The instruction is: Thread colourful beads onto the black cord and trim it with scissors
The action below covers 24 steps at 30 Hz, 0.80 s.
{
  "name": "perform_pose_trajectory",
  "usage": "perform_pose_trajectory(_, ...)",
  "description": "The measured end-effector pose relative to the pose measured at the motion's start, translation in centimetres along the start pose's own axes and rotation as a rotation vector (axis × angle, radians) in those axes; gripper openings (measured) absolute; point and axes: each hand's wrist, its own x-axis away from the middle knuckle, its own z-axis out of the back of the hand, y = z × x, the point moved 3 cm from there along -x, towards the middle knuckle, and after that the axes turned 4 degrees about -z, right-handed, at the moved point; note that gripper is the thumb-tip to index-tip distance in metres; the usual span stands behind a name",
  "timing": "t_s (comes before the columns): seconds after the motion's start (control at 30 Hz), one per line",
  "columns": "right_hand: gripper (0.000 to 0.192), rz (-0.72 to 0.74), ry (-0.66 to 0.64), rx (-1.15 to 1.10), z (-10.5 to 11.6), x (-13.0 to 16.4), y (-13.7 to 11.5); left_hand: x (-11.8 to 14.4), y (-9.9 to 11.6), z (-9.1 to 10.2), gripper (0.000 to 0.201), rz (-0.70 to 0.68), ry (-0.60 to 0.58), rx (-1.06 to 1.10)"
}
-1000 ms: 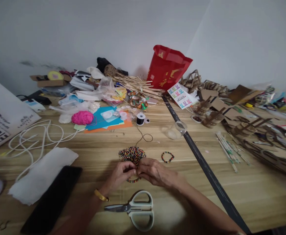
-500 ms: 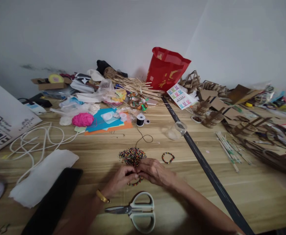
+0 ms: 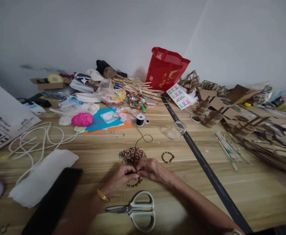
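My left hand point(image 3: 119, 178) and my right hand point(image 3: 150, 170) meet fingertip to fingertip over the wooden table point(image 3: 243, 192). Between them they pinch a string of small multicoloured beads point(image 3: 134, 184) that hangs in a loop below the fingers. Just beyond the fingertips lies a pile of loose coloured beads point(image 3: 132, 155). A black cord runs from there up to a spool of black thread point(image 3: 140, 119). A finished bead bracelet point(image 3: 167, 157) lies to the right of the pile. Pale-handled scissors point(image 3: 135, 210) lie shut near my wrists.
A clear jar point(image 3: 175, 130) lies on its side beyond the bracelet. Left are a black slab point(image 3: 53, 199), white cloth point(image 3: 41, 176), white cord point(image 3: 32, 138) and pink yarn point(image 3: 82, 119). A red bag point(image 3: 166, 68) stands at the back; cardboard pieces crowd the right.
The beaded loop has dropped a little lower and shows more below my fingers. Both hands stay at the same spot beside the bead pile.
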Motion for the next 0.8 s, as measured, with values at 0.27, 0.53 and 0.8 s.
perform_pose_trajectory(0.27, 0.024, -0.065, 0.249, -0.090, 0.7, 0.3, 0.6, 0.5, -0.1, 0.3, 0.032, 0.006, 0.000, 0.031)
perform_pose_trajectory(0.53, 0.006, 0.087, 0.121, 0.081, 0.1, 0.8, 0.1, 0.6, 0.7, 0.4, 0.034, 0.006, 0.028, 0.123)
perform_pose_trajectory(0.8, 0.010, 0.120, 0.072, 0.142, -0.2, 0.8, 0.1, 0.6, 0.5, 0.5, 0.033, -0.006, 0.051, 0.143)
